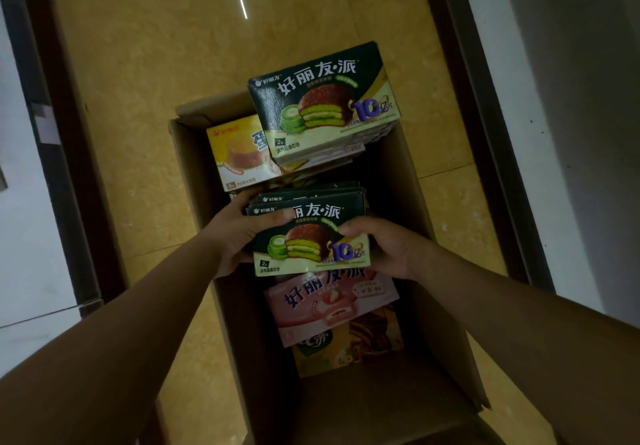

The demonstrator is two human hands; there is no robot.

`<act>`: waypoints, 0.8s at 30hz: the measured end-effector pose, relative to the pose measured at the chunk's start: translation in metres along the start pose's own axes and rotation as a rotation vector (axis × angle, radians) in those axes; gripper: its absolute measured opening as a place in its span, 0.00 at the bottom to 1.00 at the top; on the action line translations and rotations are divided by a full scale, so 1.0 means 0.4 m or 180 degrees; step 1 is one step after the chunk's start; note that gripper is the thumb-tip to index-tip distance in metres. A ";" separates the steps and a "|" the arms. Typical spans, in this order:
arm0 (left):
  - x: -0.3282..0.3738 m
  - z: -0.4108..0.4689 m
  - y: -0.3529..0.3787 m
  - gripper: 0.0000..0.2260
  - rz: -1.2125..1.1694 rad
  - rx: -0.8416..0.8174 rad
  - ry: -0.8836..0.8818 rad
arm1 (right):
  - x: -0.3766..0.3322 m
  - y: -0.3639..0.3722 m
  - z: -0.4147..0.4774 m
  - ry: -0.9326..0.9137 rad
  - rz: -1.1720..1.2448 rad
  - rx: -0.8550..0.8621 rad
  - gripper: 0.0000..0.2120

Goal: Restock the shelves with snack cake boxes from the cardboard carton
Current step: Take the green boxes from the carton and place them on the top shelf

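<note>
Box (313,249) labelled "好丽友·派", "10亿", in left hand (235,233) and right hand (386,250)

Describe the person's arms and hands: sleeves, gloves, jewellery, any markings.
Both arms are bare to the frame's edge, left arm and right arm, no sleeve showing. The left hand and right hand wear no gloves. No watch, bracelet or ring shows, though the light is dim.

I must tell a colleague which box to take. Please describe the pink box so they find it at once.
Look into the open brown cardboard carton on the yellow floor. Partly under the dark green box that the left hand and right hand hold, lies the flat pink cardboard box. It alone is pink, with a strawberry picture.
</note>
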State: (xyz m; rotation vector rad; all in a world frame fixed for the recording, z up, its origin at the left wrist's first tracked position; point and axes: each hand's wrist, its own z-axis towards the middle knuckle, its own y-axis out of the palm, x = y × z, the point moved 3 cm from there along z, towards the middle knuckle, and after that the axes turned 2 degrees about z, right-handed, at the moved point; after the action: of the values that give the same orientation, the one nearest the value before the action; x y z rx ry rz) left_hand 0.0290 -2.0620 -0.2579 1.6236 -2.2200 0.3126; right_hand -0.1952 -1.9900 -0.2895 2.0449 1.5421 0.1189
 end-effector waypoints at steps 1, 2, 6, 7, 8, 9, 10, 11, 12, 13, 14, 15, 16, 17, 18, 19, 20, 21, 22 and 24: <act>-0.005 -0.001 0.000 0.46 -0.0047 -0.0034 -0.0021 | -0.001 0.003 -0.005 0.0008 -0.0019 0.0005 0.04; -0.009 -0.003 0.001 0.45 -0.0093 -0.0075 -0.0042 | -0.001 0.002 -0.004 0.0003 -0.0039 0.0016 0.08; -0.031 -0.021 0.009 0.46 -0.0326 -0.0257 -0.0182 | -0.003 0.000 -0.026 0.0045 -0.0091 -0.0009 0.09; -0.037 -0.030 0.012 0.49 -0.0334 -0.0341 -0.0222 | -0.003 0.003 -0.037 0.0066 -0.0054 -0.0026 0.07; -0.039 -0.043 0.019 0.51 -0.0330 -0.0437 -0.0230 | -0.002 0.003 -0.047 0.0073 -0.0006 -0.0050 0.07; -0.041 -0.056 0.023 0.51 -0.0311 -0.0521 -0.0217 | -0.002 0.006 -0.060 0.0063 0.0027 -0.0075 0.08; -0.041 -0.069 0.031 0.49 -0.0291 -0.0591 -0.0203 | -0.003 0.006 -0.071 0.0050 0.0034 -0.0102 0.12; -0.040 -0.084 0.038 0.46 -0.0298 -0.0631 -0.0201 | -0.005 0.010 -0.086 0.0048 0.0032 -0.0129 0.16; -0.038 -0.099 0.046 0.42 -0.0335 -0.0642 -0.0194 | -0.008 0.014 -0.101 0.0046 0.0018 -0.0160 0.19; -0.036 -0.117 0.054 0.39 -0.0378 -0.0626 -0.0189 | -0.011 0.016 -0.116 0.0039 -0.0013 -0.0174 0.24; -0.035 -0.132 0.059 0.38 -0.0432 -0.0600 -0.0194 | -0.015 0.016 -0.130 0.0013 -0.0053 -0.0178 0.29; -0.033 -0.152 0.067 0.40 -0.0496 -0.0588 -0.0189 | -0.022 0.020 -0.147 -0.0026 -0.0093 -0.0161 0.35; -0.029 -0.173 0.076 0.40 -0.0576 -0.0582 -0.0180 | -0.030 0.024 -0.164 -0.0080 -0.0125 -0.0155 0.40; -0.020 -0.198 0.087 0.38 -0.0648 -0.0561 -0.0168 | -0.040 0.030 -0.182 -0.0132 -0.0159 -0.0156 0.43; -0.010 -0.223 0.098 0.37 -0.0712 -0.0531 -0.0154 | -0.050 0.035 -0.200 -0.0169 -0.0211 -0.0171 0.44; 0.000 -0.249 0.110 0.36 -0.0769 -0.0512 -0.0155 | -0.060 0.044 -0.223 -0.0182 -0.0262 -0.0198 0.44; 0.012 -0.275 0.124 0.38 -0.0804 -0.0518 -0.0145 | -0.070 0.050 -0.244 -0.0182 -0.0297 -0.0202 0.45; 0.026 -0.300 0.137 0.40 -0.0826 -0.0514 -0.0128 | -0.083 0.056 -0.267 -0.0167 -0.0329 -0.0174 0.46; 0.041 -0.325 0.151 0.43 -0.0847 -0.0511 -0.0097 | -0.097 0.061 -0.292 -0.0167 -0.0356 -0.0148 0.47; 0.073 -0.381 0.178 0.48 -0.0847 -0.0525 -0.0025 | -0.132 0.081 -0.353 -0.0216 -0.0438 -0.0178 0.48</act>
State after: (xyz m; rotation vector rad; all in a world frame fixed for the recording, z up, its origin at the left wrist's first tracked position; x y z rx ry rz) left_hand -0.0214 -2.0059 -0.1046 1.8010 -1.9457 0.0492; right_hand -0.2408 -1.9892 -0.1422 1.8744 1.6134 0.0392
